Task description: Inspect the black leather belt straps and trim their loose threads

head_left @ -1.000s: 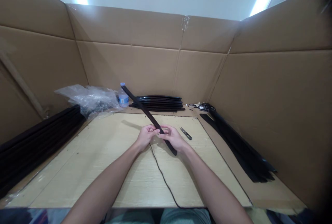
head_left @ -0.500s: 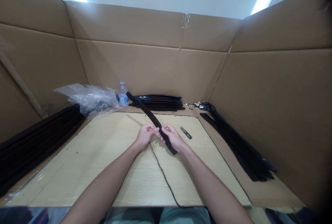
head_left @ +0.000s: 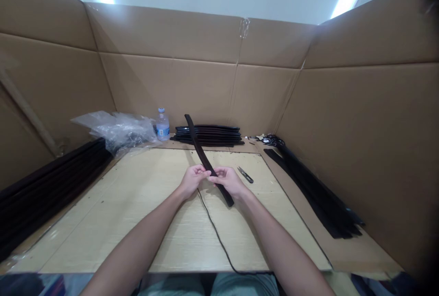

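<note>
Both my hands meet over the middle of the wooden board (head_left: 137,223). My left hand (head_left: 192,180) and my right hand (head_left: 229,181) are closed on a long, slightly curved black strip (head_left: 199,147). Its far end rises up and away toward the back wall, and its near end pokes out below my right hand. A thin black cord (head_left: 216,232) runs from under my hands down to the board's near edge.
Small black snips (head_left: 245,174) lie right of my hands. A stack of black strips (head_left: 212,135) sits at the back, more black strips lie at right (head_left: 315,191) and left (head_left: 48,186). A water bottle (head_left: 162,124) and crumpled clear plastic (head_left: 116,129) stand back left. Cardboard walls enclose everything.
The strip's far end has swung to the right, from near the water bottle to over the back stack. My hands have stayed in nearly the same spot.
</note>
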